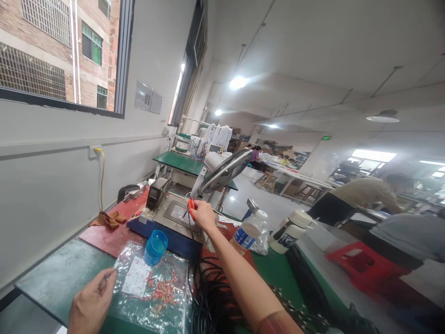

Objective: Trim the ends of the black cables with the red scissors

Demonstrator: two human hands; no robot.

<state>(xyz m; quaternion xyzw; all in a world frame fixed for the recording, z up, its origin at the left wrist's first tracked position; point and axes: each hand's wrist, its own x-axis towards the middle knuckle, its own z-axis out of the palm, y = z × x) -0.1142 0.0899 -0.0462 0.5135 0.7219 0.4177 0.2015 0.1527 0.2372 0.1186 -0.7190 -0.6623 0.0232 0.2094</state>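
Note:
My right hand point(203, 214) reaches forward over a blue-sided machine point(163, 237), its fingers closed around an orange-handled tool point(191, 208). A black cable runs down from beside that tool to a bundle of black cables point(212, 292). At the lower left, my left hand point(93, 299) has its thumb and fingertips pressed together by the edge of a clear plastic bag point(118, 304); whatever they may hold is too small to make out. Small red and orange pieces point(165, 290), a white label point(136, 277) and a blue cup point(155, 248) lie on the bag.
A fan point(225, 171) stands behind the machine. To the right are a bottle point(247, 234) and a cream-lidded container point(290, 232) on the green table. A brown cloth point(108, 219) lies at the left. One person bends over at the far right, near a red stool point(365, 266).

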